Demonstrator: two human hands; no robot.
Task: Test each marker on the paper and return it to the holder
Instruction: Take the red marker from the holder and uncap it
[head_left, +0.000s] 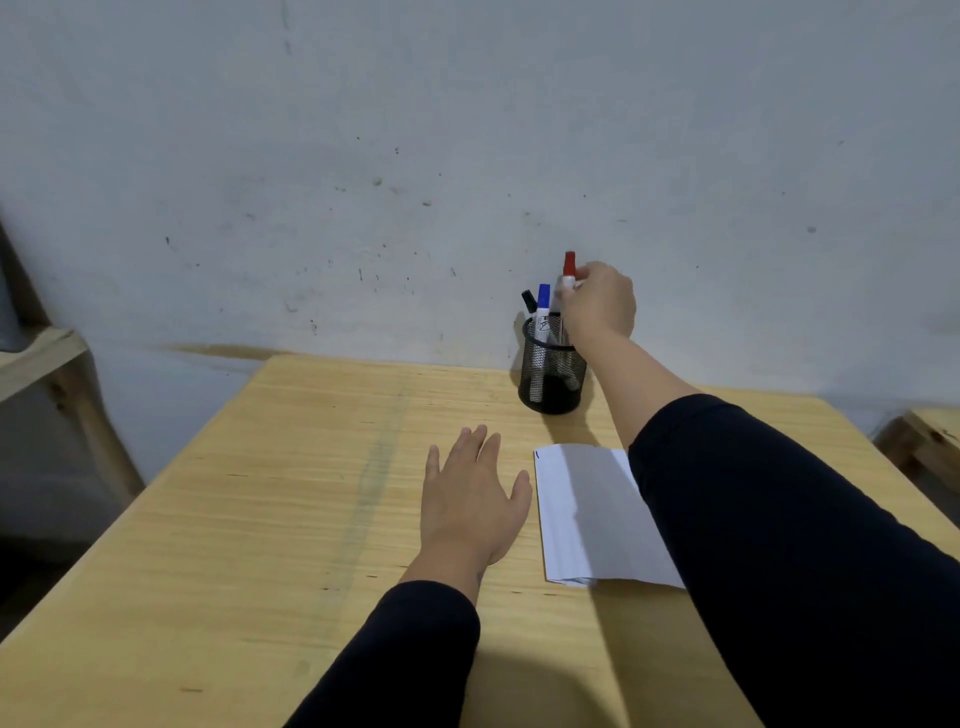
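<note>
A black mesh holder (551, 371) stands at the far edge of the wooden table (291, 499), against the wall. A blue-capped marker (543, 306) and a black-capped marker (529, 301) stick out of it. My right hand (602, 301) is above the holder, fingers closed on a red-capped marker (569, 270) whose lower end is still in the holder. A folded white paper (587, 514) lies in front of the holder, partly under my right sleeve, with a small dark mark at its top left corner. My left hand (470, 499) rests flat on the table, left of the paper.
A grey, stained wall (467, 156) rises right behind the table. A wooden shelf frame (47, 358) stands to the left. Another wooden piece (924, 441) shows at the right edge.
</note>
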